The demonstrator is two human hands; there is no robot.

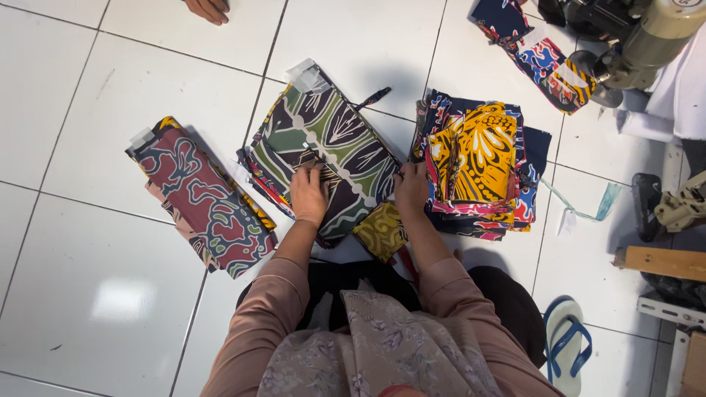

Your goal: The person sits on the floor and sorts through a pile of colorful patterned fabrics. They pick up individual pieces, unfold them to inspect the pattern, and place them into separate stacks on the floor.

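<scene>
A folded green, black and white patterned cloth (331, 136) lies on top of a pile on the white tiled floor (110, 287). My left hand (307, 192) presses flat on its near left part. My right hand (410, 185) grips its right near edge. A small yellow and black folded piece (380, 231) pokes out just below, between my forearms. To the left lies a stack of red and teal patterned cloth (202, 198). To the right sits a pile topped by a yellow and black patterned cloth (478, 151).
Another person's hand (208, 9) shows at the top edge. A strip of blue and red cloth (537, 51) lies by a sewing machine (640, 37) at top right. A blue-strapped sandal (565, 342) and a wooden piece (662, 262) lie at right.
</scene>
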